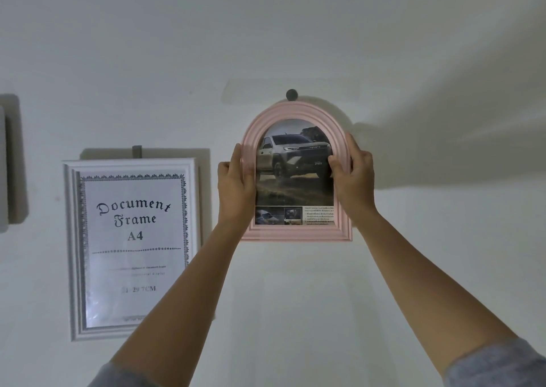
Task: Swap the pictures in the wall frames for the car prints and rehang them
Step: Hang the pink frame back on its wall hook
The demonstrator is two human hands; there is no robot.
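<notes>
Pink frame's (295,111) sides hidden under left hand (236,181) and right hand (354,177), caption (319,217) below right fingers (354,149) illegibly small

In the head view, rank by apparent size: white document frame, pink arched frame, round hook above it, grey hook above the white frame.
1. white document frame
2. pink arched frame
3. round hook and grey hook: both tiny and alike, so unranked.

Plain white wall (413,47), grey boxy fixture (3,168) at its far left edge, shadow beside it
</notes>
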